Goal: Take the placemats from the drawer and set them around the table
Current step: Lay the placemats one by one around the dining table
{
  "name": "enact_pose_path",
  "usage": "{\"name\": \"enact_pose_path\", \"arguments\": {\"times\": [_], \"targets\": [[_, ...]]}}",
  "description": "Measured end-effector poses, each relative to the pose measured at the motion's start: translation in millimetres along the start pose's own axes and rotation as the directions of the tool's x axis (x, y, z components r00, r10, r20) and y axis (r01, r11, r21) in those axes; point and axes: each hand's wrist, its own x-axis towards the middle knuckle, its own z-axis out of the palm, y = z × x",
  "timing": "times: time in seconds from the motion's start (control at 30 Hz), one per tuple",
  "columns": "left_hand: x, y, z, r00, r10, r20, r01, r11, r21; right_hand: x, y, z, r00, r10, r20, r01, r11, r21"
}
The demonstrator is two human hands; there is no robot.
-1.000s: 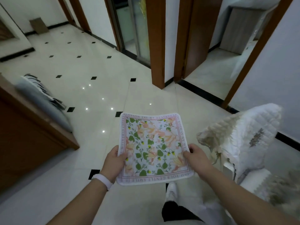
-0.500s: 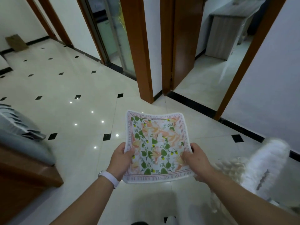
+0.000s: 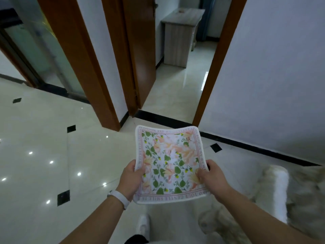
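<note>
Placemat (image 3: 168,162): soft cloth, near-square, rounded corners, floral print, lettered border; no distinct long axis. Far edge points ahead, corners curling upward. Left hand (image 3: 131,180) and right hand (image 3: 212,178) pinch its 2 side edges, thumbs on top, above the glossy tiled floor (image 3: 52,138).

The brown wooden cabinet with the grey cushion that filled the near left a second ago has gone from view. The open wood-framed doorway (image 3: 218,59) and the pale grey wooden desk (image 3: 181,30) behind it, then far off to the right, now stand straight ahead and nearer. The white fluffy chair cover (image 3: 279,191) has slid from mid right to the near right corner, while the square floral cloth placemat (image 3: 168,161), gripped by the left hand (image 3: 131,180) and right hand (image 3: 212,178), now bows with its far corners lifted, the right thumb lying farther in on the print.
</note>
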Motion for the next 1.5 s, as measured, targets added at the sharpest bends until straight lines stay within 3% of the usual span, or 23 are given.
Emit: {"name": "enact_pose_path", "arguments": {"times": [0.23,0.47,1.0,1.27,1.5], "targets": [[126.0,69.3,19.2,0.968,0.060,0.243,-0.066,0.998,0.017,52.8,-63.2,-5.4,0.969,0.010,-0.247,0.003,0.999,0.052],[197.7,102.3,96.6,0.896,0.027,0.444,-0.071,0.994,0.082,93.9,-60.9,-49.1,0.884,0.137,-0.447,-0.103,0.990,0.101],[327.5,185.7,363.1,0.801,-0.030,0.598,-0.167,0.948,0.270,264.6,-38.9,-219.2,0.798,0.314,-0.514,-0.146,0.929,0.340],[340.5,221.7,511.4,0.629,-0.046,0.776,-0.250,0.933,0.258,281.0,-34.7,-315.5,0.659,0.432,-0.616,-0.130,0.872,0.473],[368.5,210.7,619.9,0.490,-0.146,0.860,-0.280,0.908,0.313,309.7,-9.5,-361.6,0.494,0.571,-0.656,-0.194,0.807,0.557]]}}
